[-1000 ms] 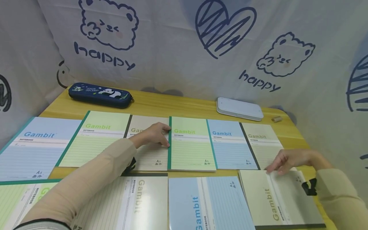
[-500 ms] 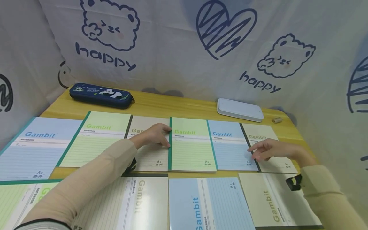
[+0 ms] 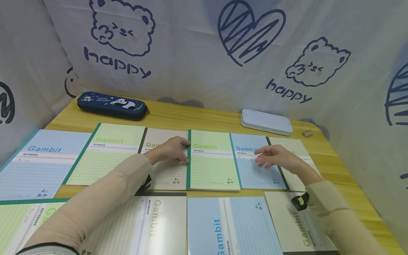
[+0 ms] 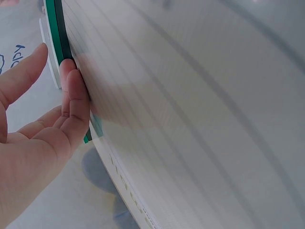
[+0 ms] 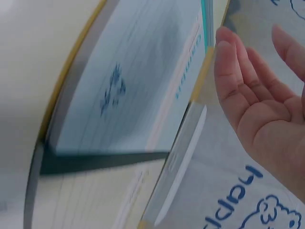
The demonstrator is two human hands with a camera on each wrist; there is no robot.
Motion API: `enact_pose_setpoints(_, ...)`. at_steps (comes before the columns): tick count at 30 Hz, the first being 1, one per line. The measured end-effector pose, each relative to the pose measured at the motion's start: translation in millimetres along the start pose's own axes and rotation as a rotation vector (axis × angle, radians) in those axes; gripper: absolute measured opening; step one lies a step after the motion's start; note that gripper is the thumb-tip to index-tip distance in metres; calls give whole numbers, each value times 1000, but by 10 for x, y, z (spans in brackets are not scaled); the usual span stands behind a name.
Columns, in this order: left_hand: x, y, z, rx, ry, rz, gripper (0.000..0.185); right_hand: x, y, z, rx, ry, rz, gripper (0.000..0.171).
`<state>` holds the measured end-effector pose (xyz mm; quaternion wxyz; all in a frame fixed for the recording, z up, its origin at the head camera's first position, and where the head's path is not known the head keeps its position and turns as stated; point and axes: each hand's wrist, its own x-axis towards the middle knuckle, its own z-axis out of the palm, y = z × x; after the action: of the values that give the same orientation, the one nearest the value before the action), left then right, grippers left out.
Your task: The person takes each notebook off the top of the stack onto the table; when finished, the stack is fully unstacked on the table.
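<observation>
My left hand [image 3: 173,148] lies flat on a beige Gambit notebook [image 3: 165,170] in the back row, with its fingertips [image 4: 71,90] against the dark green spine of the green notebook [image 3: 211,163] beside it. My right hand [image 3: 274,157] hovers open, fingers relaxed, above the blue notebook [image 3: 255,170] and the beige notebook [image 3: 296,145] at the right end of that row. It holds nothing. The right wrist view shows the open palm [image 5: 267,109] above the blue cover [image 5: 143,81].
A front row of notebooks lies at the near edge: beige [image 3: 153,223], blue [image 3: 229,226], beige [image 3: 293,226]. More notebooks lie at the left [image 3: 41,163]. A navy pencil case [image 3: 111,105], a white box [image 3: 266,121] and a small cork-coloured piece [image 3: 307,133] sit along the back.
My right hand has left the front-right beige notebook and moved up and left to hover above the blue and beige notebooks in the back row. The left hand has stayed still.
</observation>
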<state>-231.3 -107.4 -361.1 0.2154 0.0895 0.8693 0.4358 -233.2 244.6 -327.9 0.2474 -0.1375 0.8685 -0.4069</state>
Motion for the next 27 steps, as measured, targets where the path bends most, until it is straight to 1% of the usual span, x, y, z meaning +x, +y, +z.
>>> enact_pose_setpoints(4, -2, -2, -1, -2, 3, -3, 72, 91, -82, 176, 46, 36, 23, 45)
enact_pose_setpoints(6, 1, -2, 1, -8, 2, -5, 72, 135, -120, 257, 64, 31, 35, 44)
enact_pose_setpoints(10, 2, -4, 0, -17, 0, -9, 72, 201, -178, 383, 85, 11, 28, 43)
enact_pose_setpoints(13, 5, -3, 0, -29, -4, -13, 72, 233, -210, 449, 81, 1, 15, 42)
enact_pose_setpoints(18, 6, 1, -4, -39, -11, -11, 72, 277, -271, 526, 49, -2, 39, 41)
enact_pose_setpoints(23, -3, 9, -8, -47, -14, -6, 72, 312, -335, 577, 13, 50, 72, 37)
enact_pose_setpoints(27, -1, 8, -3, -53, -13, -3, 72, 322, -363, 609, 12, 100, 114, 36)
